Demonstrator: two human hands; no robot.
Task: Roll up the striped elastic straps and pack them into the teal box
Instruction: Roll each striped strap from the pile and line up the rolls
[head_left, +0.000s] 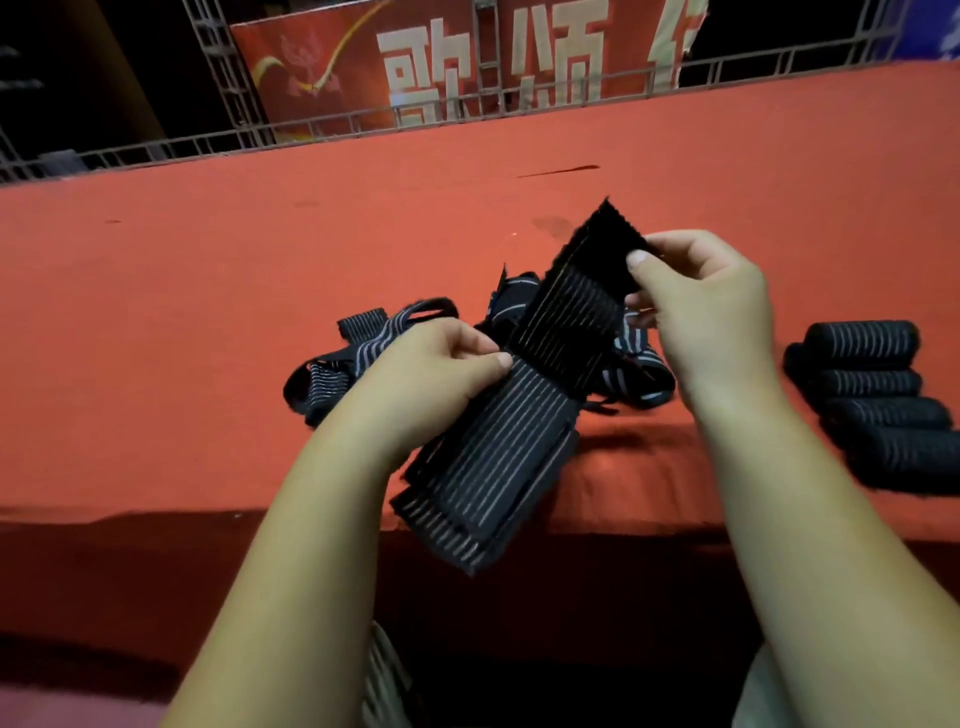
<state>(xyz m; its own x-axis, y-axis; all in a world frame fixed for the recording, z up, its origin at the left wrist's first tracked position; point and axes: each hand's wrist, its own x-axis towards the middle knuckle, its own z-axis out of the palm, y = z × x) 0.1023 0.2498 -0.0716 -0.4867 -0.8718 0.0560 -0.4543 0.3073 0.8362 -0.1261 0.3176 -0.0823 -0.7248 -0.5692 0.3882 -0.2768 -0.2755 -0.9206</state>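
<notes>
A: Nearest item?
B: One striped elastic strap (509, 447), black with pale lengthwise stripes, folded in layers. It is held in the air over the near edge of the worktop (208, 291), slanting from 7 o'clock up to 1 o'clock. Its top is a plain black end (602, 244).
A: Hands?
B: Left hand (441, 358): thumb and forefinger pinch the strap at mid-length. Right hand (696, 306): pinches the plain black end, thumb in front, fingers curled behind.
A: Behind them?
B: Loose straps (358, 343), a tangled heap lying on the worktop, running from 10 o'clock to 2 o'clock of the held strap and partly hidden by the hands.
A: To the side?
B: Rolled straps (878, 405), several, side by side at 3 o'clock, well apart from the heap.
A: Surface?
B: Worktop covered in red cloth.
A: Farthest?
B: Metal truss (363, 124) along the far edge. At 12 o'clock, a red banner (415, 62) with large pale characters.
</notes>
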